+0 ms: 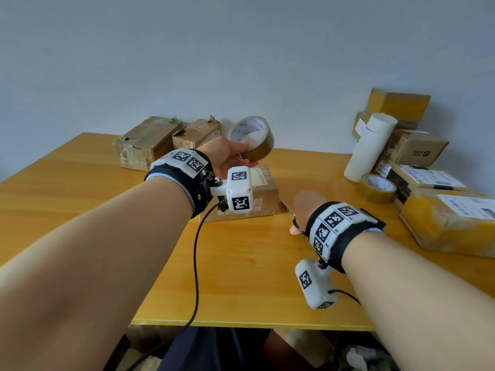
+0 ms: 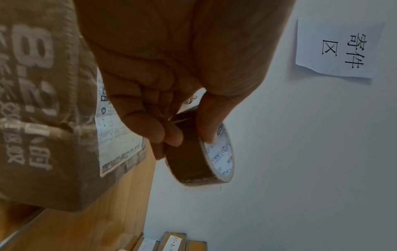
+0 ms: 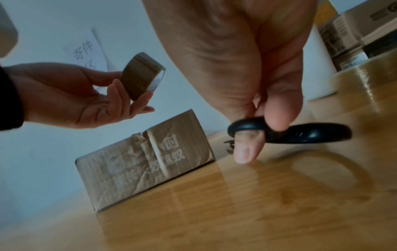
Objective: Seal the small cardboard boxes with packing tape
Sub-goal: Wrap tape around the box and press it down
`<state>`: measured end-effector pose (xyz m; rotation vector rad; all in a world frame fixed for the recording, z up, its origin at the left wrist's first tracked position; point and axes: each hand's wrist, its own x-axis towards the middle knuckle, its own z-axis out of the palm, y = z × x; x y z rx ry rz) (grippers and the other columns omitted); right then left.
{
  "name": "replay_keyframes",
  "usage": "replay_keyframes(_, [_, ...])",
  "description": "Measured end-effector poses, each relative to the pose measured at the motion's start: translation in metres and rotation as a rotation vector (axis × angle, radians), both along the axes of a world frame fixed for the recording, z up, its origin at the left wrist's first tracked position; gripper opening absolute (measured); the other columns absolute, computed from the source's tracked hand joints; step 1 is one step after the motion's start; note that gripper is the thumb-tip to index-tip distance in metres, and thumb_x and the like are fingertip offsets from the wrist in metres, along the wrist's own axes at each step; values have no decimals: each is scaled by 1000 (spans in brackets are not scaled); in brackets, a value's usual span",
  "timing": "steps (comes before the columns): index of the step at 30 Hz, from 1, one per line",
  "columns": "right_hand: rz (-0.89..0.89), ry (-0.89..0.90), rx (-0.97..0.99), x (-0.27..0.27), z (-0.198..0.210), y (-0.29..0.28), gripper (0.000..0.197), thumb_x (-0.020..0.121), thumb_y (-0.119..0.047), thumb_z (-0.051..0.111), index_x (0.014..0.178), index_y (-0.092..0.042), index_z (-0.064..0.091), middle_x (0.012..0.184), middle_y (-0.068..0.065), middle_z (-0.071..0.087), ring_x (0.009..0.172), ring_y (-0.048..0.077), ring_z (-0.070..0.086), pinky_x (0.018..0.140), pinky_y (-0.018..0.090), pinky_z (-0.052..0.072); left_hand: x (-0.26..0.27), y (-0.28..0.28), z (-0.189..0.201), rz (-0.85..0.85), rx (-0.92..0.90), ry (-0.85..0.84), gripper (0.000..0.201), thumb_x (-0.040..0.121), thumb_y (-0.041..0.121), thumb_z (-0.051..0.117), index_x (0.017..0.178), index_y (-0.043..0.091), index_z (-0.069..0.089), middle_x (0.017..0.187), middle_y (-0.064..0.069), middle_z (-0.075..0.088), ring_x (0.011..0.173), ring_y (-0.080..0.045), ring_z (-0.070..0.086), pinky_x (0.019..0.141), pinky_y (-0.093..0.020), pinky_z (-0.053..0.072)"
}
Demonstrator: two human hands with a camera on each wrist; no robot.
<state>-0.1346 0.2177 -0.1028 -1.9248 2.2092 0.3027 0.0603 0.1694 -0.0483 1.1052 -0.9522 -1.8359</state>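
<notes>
A small brown cardboard box [image 1: 263, 202] [image 3: 148, 163] [image 2: 43, 118] with white print lies on the yellow table, in the middle. My left hand [image 1: 227, 153] [image 2: 171, 132] [image 3: 120, 95] holds a roll of brown packing tape [image 1: 254, 139] [image 2: 197, 152] [image 3: 140, 76] in the air above the box, thumb on its white core rim. My right hand [image 1: 302, 210] [image 3: 262, 132] is low over the table, right of the box, thumb and a finger through the black handles of scissors [image 3: 300, 133] [image 1: 288, 207]; the blades point toward the box.
Two worn boxes [image 1: 150, 141] stand at the back left by the wall. At the right lie a second tape roll [image 1: 377, 187], a white tube [image 1: 369, 147] and a stack of parcels [image 1: 428, 162]. A paper sign [image 2: 339, 47] hangs on the wall. The table's front edge [image 1: 241, 322] is close.
</notes>
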Motion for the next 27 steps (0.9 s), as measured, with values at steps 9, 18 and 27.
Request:
replay_keyframes(9, [-27,-101,-96,4,1,-12,20,102,-18,54,85,-8,59,84,2,58,74,18,55,72,31,51,7,-3,-3,-12,-19,-36,34,99,18,58,128,5,49,113,-18,64,48,-11,63,54,-22,55])
replay_keyframes(18, [138,-769,-949,29,41,-20,35,88,-27,77,123,-23,73,121,-4,60,97,5,56,83,5,36,0,-2,-3,-19,27,-20,29,98,19,59,121,3,57,98,-17,69,47,-11,62,60,-22,53])
replay_keyframes(27, [100,-750,-1006,29,37,-19,14,92,-19,73,106,-19,75,108,-4,73,97,8,66,86,17,47,-7,4,1,-4,25,30,39,100,17,55,133,0,48,103,-18,65,46,-13,64,59,-19,50])
